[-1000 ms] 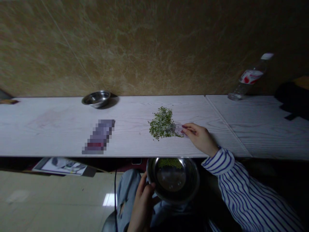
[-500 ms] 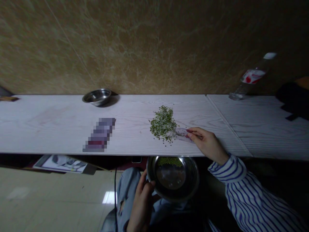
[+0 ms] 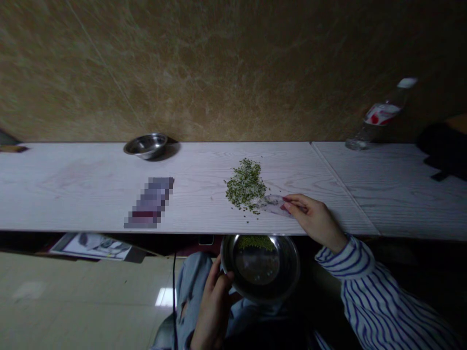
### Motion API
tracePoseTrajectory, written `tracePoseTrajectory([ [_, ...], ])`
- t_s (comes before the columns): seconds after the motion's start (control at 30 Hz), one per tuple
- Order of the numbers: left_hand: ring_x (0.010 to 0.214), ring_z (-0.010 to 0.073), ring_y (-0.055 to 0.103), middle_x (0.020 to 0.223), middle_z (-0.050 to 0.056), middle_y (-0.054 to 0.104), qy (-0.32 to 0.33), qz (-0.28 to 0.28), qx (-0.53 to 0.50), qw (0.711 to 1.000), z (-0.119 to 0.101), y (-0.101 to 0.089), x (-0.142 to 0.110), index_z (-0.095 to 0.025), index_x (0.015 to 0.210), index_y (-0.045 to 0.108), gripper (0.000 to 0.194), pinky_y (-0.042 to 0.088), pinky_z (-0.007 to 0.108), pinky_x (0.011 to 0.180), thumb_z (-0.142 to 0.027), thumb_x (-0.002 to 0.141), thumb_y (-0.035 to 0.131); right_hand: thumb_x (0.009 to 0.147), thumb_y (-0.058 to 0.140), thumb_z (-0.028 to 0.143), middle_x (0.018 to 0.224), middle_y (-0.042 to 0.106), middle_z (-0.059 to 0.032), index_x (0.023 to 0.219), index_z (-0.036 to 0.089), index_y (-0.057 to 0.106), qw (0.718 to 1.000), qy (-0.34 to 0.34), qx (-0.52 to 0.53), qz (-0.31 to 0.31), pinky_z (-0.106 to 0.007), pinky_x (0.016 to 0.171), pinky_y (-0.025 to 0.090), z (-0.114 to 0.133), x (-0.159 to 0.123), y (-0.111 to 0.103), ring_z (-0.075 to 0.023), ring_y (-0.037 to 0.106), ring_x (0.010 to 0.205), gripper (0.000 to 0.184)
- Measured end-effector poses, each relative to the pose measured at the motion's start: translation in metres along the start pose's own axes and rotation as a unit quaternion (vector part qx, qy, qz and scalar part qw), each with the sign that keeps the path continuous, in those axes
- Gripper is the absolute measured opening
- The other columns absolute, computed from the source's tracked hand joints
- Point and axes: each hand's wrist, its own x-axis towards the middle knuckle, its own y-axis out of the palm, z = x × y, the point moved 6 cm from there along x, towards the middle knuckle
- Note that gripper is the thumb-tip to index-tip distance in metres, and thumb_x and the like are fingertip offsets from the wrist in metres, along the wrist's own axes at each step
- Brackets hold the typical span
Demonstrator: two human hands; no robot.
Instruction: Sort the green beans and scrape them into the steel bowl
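Observation:
A loose pile of small green beans (image 3: 245, 182), which look like mung beans, is spread on the pale wood-grain table (image 3: 197, 194). At the pile's lower right edge, my right hand (image 3: 314, 216) pinches a thin, clear plastic piece (image 3: 272, 204) between thumb and fingers. The plastic lies low against the tabletop; its exact kind cannot be made out. Below the table edge, my left hand (image 3: 216, 296) grips the left rim of a steel bowl (image 3: 260, 287) above my lap. More green beans lie inside that bowl on its far side.
A smaller steel bowl (image 3: 146, 147) stands by the wall. Left of the pile lies a pixelated flat object (image 3: 149, 201). A clear bottle (image 3: 379, 116) with a red-and-white label and a dark item (image 3: 443, 150) are at the right. An open drawer (image 3: 98, 247) juts out below left.
The clear plastic has shifted slightly left against the pile's lower edge, where a few beans have moved. My left hand and the bowl have hardly moved.

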Motion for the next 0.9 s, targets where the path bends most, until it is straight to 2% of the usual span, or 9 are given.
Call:
tracePoseTrajectory([
  [0.3,0.116,0.0312,0.063,0.139,0.012,0.063,0.012,0.004,-0.023,1.000,-0.002,0.001,-0.001,-0.024,0.139,0.057,0.067,0.057,0.033,0.074,-0.032,0.075,0.073,0.084,0.063,0.036,0.090,0.078,-0.0090,0.099,0.020,0.072,1.000,0.002,0.003,0.013,-0.040,0.080,0.061,-0.001,0.000,0.009,-0.0253,0.075,0.085,0.023],
  [0.47,0.117,0.0321,0.063,0.142,0.012,0.061,0.016,0.001,-0.001,1.000,-0.003,-0.001,-0.001,-0.025,0.138,0.058,0.066,0.056,0.032,0.072,-0.033,0.074,0.072,0.084,0.062,0.035,0.093,0.078,-0.0098,0.101,0.020,0.072,1.000,-0.001,-0.003,0.007,-0.041,0.082,0.060,-0.002,0.002,0.011,-0.0261,0.075,0.088,0.025],
  [0.73,0.121,0.0340,0.061,0.144,0.012,0.060,0.009,0.024,-0.002,1.000,-0.001,-0.003,0.003,-0.027,0.141,0.056,0.070,0.057,0.035,0.076,-0.037,0.073,0.074,0.084,0.063,0.035,0.092,0.078,-0.0089,0.099,0.020,0.072,1.000,-0.004,0.005,0.006,-0.039,0.080,0.061,0.003,0.003,0.013,-0.0252,0.075,0.087,0.023],
  [0.9,0.120,0.0347,0.061,0.143,0.013,0.060,0.015,0.010,-0.002,1.000,-0.002,-0.002,0.002,-0.024,0.144,0.053,0.069,0.058,0.034,0.073,-0.032,0.077,0.069,0.083,0.062,0.034,0.091,0.079,-0.0091,0.099,0.020,0.072,1.000,-0.001,0.005,0.020,-0.040,0.081,0.061,0.003,0.002,0.017,-0.0251,0.076,0.086,0.023],
])
